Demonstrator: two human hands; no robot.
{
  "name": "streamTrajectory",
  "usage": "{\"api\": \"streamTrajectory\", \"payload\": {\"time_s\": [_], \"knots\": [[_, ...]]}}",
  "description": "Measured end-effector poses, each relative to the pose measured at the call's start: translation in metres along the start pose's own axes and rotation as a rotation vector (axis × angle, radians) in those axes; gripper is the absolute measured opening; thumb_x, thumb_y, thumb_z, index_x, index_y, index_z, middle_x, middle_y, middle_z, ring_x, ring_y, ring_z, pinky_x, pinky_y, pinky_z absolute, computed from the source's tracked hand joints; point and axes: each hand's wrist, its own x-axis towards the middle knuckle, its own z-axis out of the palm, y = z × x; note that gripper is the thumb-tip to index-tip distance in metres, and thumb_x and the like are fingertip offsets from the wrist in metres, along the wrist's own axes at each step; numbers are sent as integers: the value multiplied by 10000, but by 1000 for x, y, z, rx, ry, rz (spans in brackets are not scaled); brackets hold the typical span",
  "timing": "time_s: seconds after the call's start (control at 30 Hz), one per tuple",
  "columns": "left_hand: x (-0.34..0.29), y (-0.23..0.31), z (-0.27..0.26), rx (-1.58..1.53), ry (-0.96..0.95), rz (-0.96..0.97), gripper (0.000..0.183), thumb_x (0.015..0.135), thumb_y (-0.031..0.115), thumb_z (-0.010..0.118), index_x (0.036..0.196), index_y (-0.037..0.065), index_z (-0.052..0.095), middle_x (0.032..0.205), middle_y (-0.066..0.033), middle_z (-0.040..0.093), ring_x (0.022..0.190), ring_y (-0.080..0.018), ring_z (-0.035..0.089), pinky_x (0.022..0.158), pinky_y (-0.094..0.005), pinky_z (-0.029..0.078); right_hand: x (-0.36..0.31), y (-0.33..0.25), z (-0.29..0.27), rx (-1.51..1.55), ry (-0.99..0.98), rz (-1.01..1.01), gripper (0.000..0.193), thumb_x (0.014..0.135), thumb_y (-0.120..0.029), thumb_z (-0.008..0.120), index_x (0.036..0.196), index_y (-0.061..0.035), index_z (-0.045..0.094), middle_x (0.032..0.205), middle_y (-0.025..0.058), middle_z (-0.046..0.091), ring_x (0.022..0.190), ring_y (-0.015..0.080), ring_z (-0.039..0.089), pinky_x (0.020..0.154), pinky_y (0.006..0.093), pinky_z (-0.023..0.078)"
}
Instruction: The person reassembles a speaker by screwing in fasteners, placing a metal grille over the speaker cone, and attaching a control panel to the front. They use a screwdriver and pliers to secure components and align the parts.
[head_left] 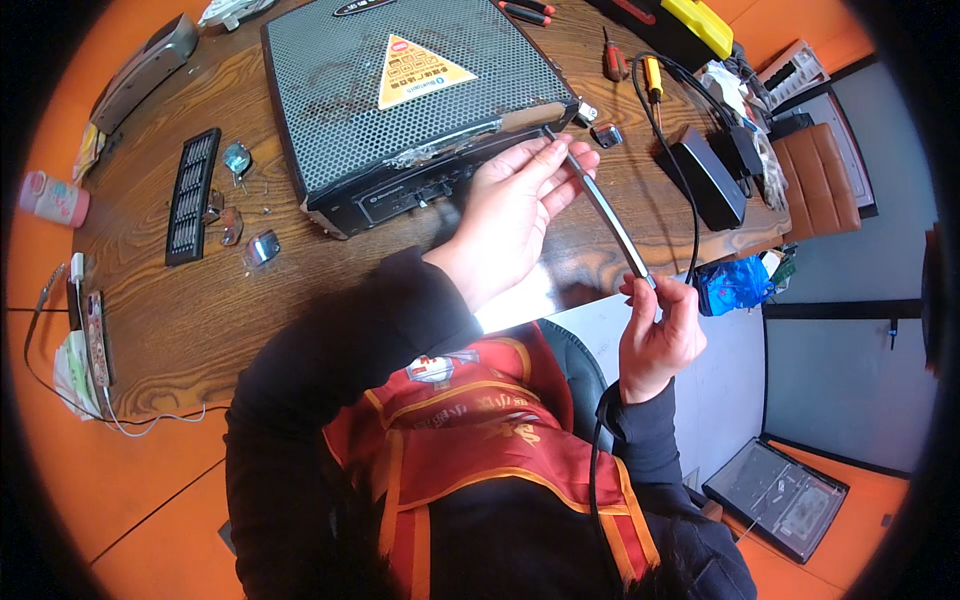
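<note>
Between my two hands stretches a thin, slightly bowed dark strip [607, 212] with a pale, shiny face. My left hand [515, 195] has its fingers closed round the strip's upper part, beside the front edge of a black speaker box [335, 125]. Lower and to the right, off the table's edge, my right hand [660, 338] pinches the strip's other end between thumb and fingers. The speaker has a perforated metal grille and a triangular yellow-orange sticker [420, 75]. Its grille edge is scuffed, and a knob panel [425, 195] is partly hidden by my left hand.
On the wooden table [160, 330] lie a screwdriver bit set [192, 195], several small clear-capped parts, a red screwdriver [614, 60], a yellow-handled screwdriver [653, 78] and a black box [708, 180] with a cable. A dark flat panel [778, 498] rests at lower right.
</note>
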Motion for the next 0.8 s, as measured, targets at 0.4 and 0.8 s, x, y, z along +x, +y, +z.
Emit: {"api": "streamTrajectory", "payload": {"time_s": [0.4, 0.8], "knots": [[-50, 12, 2, 379, -76, -151, 259, 929, 168, 518, 1099, -25, 550, 1090, -163, 615, 984, -225, 626, 878, -332, 505, 11, -3, 5, -51, -12, 3, 237, 769, 42, 678, 998, 11, 623, 768, 100, 666, 679, 172, 670, 594, 257, 525], [-22, 68, -30, 2369, -87, 1259, 569, 735, 314, 696, 1226, 72, 540, 1200, -140, 552, 1093, -308, 539, 940, -417, 418, 15, 0, 9, 514, 21, 211, 253, 788, 93, 629, 1038, 53, 607, 926, 130, 649, 822, 173, 654, 702, 239, 517]]}}
